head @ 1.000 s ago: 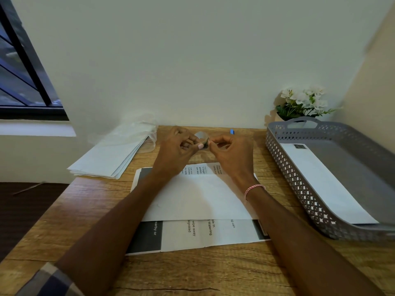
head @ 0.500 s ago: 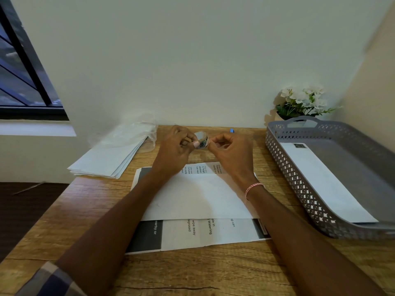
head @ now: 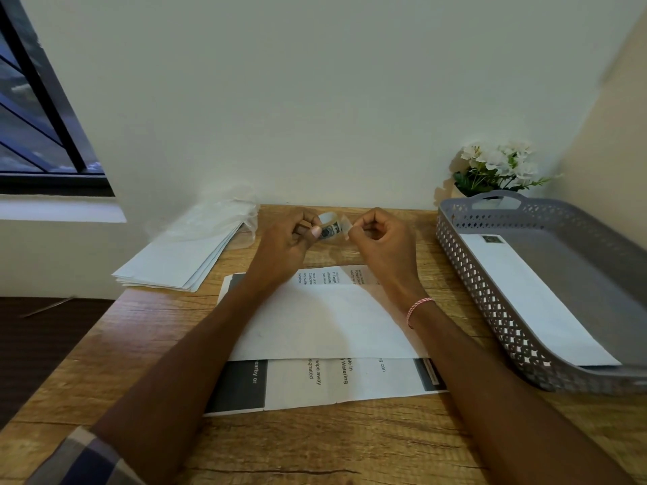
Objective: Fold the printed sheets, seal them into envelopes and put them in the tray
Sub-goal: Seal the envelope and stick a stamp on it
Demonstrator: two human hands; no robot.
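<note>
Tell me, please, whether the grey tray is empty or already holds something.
Not empty: one white envelope lies flat on the floor of the grey tray, beside its latticed wall.

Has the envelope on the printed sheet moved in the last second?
No. The envelope covers the same part of the printed sheet; the same words show below its near edge.

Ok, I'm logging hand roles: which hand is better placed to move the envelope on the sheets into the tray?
Right hand, probably: the tray stands on its side, right of the envelope; the left hand would have to cross over. Both pinch a small roll.
</note>
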